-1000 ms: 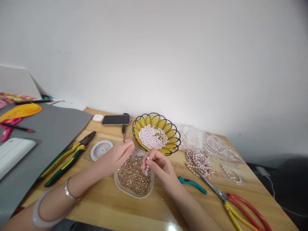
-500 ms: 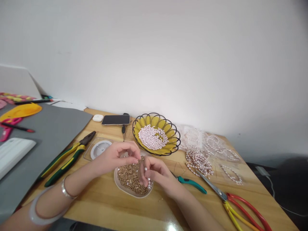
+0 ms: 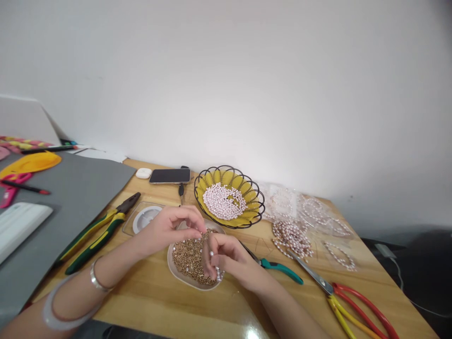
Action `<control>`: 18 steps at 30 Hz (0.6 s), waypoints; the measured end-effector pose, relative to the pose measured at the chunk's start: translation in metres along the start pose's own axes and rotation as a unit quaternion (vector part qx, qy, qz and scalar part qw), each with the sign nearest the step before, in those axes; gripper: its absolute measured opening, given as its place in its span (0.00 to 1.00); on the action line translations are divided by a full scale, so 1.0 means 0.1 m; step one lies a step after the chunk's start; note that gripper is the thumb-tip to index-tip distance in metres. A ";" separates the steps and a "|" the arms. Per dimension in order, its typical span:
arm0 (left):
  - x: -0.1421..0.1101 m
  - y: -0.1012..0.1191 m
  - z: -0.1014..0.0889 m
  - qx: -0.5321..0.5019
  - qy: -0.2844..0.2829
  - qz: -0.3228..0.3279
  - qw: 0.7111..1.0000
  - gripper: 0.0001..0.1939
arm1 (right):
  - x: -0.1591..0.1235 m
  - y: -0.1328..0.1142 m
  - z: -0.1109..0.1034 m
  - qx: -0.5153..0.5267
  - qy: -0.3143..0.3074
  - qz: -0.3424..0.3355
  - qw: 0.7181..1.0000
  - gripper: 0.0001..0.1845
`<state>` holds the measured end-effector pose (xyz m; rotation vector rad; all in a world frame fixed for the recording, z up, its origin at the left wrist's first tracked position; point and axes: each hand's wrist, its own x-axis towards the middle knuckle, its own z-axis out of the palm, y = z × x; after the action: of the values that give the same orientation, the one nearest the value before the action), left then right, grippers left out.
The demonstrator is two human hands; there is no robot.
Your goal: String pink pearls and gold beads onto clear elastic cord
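Both hands are over a pale bowl point(image 3: 181, 281) heaped with small gold beads point(image 3: 190, 259) and a few pearly ones. My right hand point(image 3: 229, 259) is closed on a strand of pearly beads point(image 3: 220, 274); one bead shows at its fingertips, and part of the strand hangs below, mostly hidden by the fingers. Close beside it, on the left, my left hand point(image 3: 178, 228) pinches thumb and fingertips together. What that pinch holds is too small to make out. A silver bracelet point(image 3: 97, 278) and a pale bangle point(image 3: 52, 310) circle the left forearm.
Behind the bowl stands a yellow basket point(image 3: 252, 212) of pink beads. Pliers point(image 3: 106, 230), a thread spool point(image 3: 143, 219) and a phone point(image 3: 170, 176) lie leftward. Toward the right are teal-handled pliers point(image 3: 284, 270), scissors point(image 3: 332, 289), piled bead strands point(image 3: 291, 238) and bagged strands point(image 3: 314, 209).
My left hand has come down and right, its fingertips now close to the right hand's. My right hand has turned, covering more of the bead strand and shifting slightly downward.
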<state>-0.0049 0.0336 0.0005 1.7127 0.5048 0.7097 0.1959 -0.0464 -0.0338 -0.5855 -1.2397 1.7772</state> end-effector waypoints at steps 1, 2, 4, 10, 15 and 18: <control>0.00 0.00 0.00 0.001 -0.002 0.000 1.000 0.02 | 0.00 0.00 0.00 -0.001 0.000 0.003 1.000 0.18; 0.00 -0.01 0.00 0.002 -0.004 0.001 1.000 0.02 | 0.00 0.01 0.00 -0.001 -0.001 0.005 1.000 0.17; -0.01 -0.01 -0.01 0.005 -0.007 0.003 1.000 0.02 | -0.01 0.01 0.00 -0.001 0.000 0.010 1.000 0.17; -0.01 0.00 0.00 0.010 -0.011 0.006 1.000 0.02 | -0.01 0.00 0.00 -0.002 0.005 0.013 1.000 0.18; -0.01 -0.01 0.00 0.016 -0.013 0.004 1.000 0.01 | 0.00 0.00 0.00 -0.009 0.007 0.014 1.000 0.18; 0.00 0.01 0.00 0.018 -0.014 0.008 1.000 0.01 | 0.00 -0.01 0.00 -0.015 0.008 0.013 1.000 0.18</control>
<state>-0.0051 0.0331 0.0009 1.7603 0.4865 0.6911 0.1964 -0.0465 -0.0333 -0.6349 -1.2561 1.7747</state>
